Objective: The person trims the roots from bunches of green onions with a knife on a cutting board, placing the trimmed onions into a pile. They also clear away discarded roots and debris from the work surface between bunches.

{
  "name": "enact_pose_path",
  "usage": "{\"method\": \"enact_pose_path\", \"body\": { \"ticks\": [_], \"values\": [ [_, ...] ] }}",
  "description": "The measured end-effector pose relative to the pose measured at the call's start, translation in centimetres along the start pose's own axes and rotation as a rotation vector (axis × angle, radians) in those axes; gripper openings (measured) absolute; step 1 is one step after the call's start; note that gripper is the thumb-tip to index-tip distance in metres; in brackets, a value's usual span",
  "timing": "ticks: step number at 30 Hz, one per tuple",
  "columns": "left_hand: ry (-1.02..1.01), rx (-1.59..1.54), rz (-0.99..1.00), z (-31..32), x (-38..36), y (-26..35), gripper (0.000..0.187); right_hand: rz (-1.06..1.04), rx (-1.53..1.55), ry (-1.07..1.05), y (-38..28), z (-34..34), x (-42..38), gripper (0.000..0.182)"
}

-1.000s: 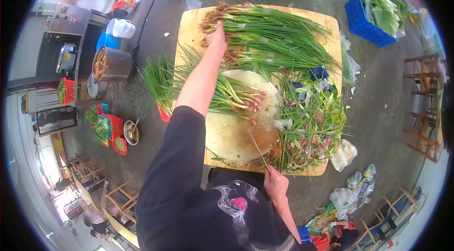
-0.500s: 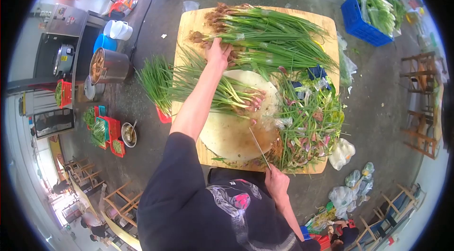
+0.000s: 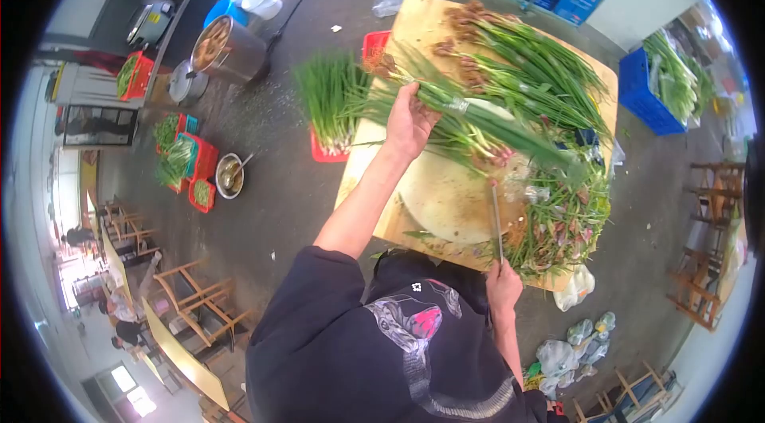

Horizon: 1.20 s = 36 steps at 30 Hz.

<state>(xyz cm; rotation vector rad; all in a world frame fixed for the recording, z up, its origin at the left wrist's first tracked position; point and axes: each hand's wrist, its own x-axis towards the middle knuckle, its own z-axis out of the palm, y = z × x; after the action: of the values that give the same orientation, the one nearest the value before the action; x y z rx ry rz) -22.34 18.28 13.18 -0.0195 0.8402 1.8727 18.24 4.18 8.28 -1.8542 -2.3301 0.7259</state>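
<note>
My left hand (image 3: 412,121) is closed around a bunch of green onions (image 3: 514,129), raised above the table, its rooty ends pointing left and green tops right. A clear band wraps the bunch. In my right hand (image 3: 504,283) is a knife (image 3: 497,220), its blade pointing away over the edge of the round chopping board (image 3: 446,204). Loose green onions with pinkish bulbs (image 3: 496,153) lie on the board, partly hidden under the held bunch. More bunches with muddy roots (image 3: 550,60) lie at the table's far side. Leafy trimmings (image 3: 562,224) are heaped right of the board.
The wooden table (image 3: 418,20) stands before me. At its left, a red basket (image 3: 328,153) holds upright green onions. A metal pot (image 3: 231,48), a bowl (image 3: 231,176) and a blue crate (image 3: 649,96) sit on the floor. Plastic bags (image 3: 558,355) lie lower right.
My left hand has lifted one bunch of green onions off the far pile and brought it over the board. My right hand still holds the knife. The whole view has turned.
</note>
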Motion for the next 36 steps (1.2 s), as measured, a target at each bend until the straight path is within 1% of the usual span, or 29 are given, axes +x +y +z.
{"method": "enact_pose_path", "body": {
  "ticks": [2, 5, 6, 9, 12, 16, 18, 21, 24, 27, 30, 33, 36],
  "values": [
    [0.008, -0.002, 0.015, -2.1, -2.1, 1.9, 0.029, 0.01, -0.008, 0.001, 0.0, 0.3, -0.1, 0.027],
    [0.101, -0.069, -0.029, -4.6, -6.3, 3.4, 0.025, 0.015, -0.031, 0.041, -0.6, 0.8, -0.4, 0.027],
    [0.144, -0.046, -0.084, -6.4, -7.1, 3.0, 0.028, 0.013, -0.04, 0.056, -0.8, 1.0, -0.7, 0.027],
    [0.274, 0.024, -0.113, -10.0, -10.3, 1.4, 0.029, 0.062, -0.035, 0.084, -1.5, 1.4, -1.1, 0.029],
    [0.268, -0.001, -0.16, -14.0, -13.0, 0.1, 0.031, 0.102, 0.043, 0.051, -0.3, 2.1, -1.3, 0.031],
    [0.333, -0.076, -0.148, -15.8, -16.6, -0.4, 0.033, 0.093, 0.095, 0.041, -0.4, 1.8, -1.4, 0.034],
    [0.349, -0.084, -0.127, -16.1, -17.9, -0.5, 0.036, 0.108, 0.141, 0.001, -0.4, 1.2, -1.3, 0.037],
    [0.374, -0.089, -0.12, -16.2, -19.1, -0.6, 0.043, 0.079, 0.109, -0.008, 0.3, 0.6, -0.7, 0.044],
    [0.371, -0.1, -0.04, -15.3, -19.8, -1.4, 0.045, 0.051, 0.093, -0.021, 1.7, 0.6, -0.1, 0.042],
    [0.42, -0.084, -0.027, -13.9, -20.6, -2.3, 0.043, 0.02, 0.13, -0.07, 2.1, -0.1, 0.2, 0.043],
    [0.507, -0.166, 0.053, -12.9, -21.8, -3.3, 0.044, -0.024, 0.127, -0.073, 3.5, 0.8, 0.8, 0.044],
    [0.552, -0.174, 0.17, -12.3, -23.7, -4.0, 0.044, -0.056, 0.144, -0.107, 4.0, -0.1, 1.3, 0.044],
    [0.553, -0.165, 0.204, -12.5, -25.6, -5.0, 0.042, -0.077, 0.148, -0.134, 4.0, -0.8, 1.9, 0.044]
  ]
}}
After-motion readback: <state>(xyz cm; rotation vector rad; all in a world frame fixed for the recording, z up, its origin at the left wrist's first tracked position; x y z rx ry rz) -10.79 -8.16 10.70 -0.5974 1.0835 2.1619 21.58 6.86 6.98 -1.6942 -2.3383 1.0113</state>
